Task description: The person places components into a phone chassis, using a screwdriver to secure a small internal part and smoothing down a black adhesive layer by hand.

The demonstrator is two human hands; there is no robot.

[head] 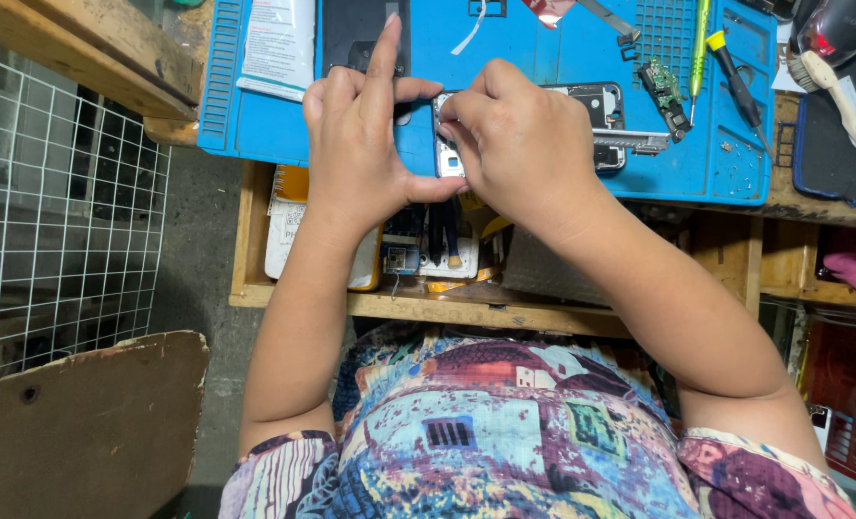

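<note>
Workbench station, seen from above: a worn wooden bench top carrying a blue silicone repair mat with moulded ridges and small tray pockets, an open wooden drawer below it crammed with phone parts, and a concrete floor alongside. Far left: white wire mesh panel; below it, a chipped brown wooden seat board. On the mat's left portion: a white printed plastic pouch, lying flat. Left hand: index finger raised straight up, the thumb and remaining fingers curled and pressed against the end of the opened smartphone chassis, a dark frame with its back cover off and inner parts exposed, lying flat mid-mat. Right hand: fingers bunched tight at the same end of the chassis, pinching at its edge; whether a small part sits between the fingertips cannot be told, as the knuckles hide it. Right of the chassis: a small green circuit board, loose on the mat; a yellow-green slim tool and a black-handled screwdriver with yellow cap, both lying near the mat's right edge. Handling note, as a judgement: the work at the chassis end would go best with the left hand bracing the frame flat against the mat while the right fingertips apply light, even pressure, avoiding any twist of the thin frame.
</note>
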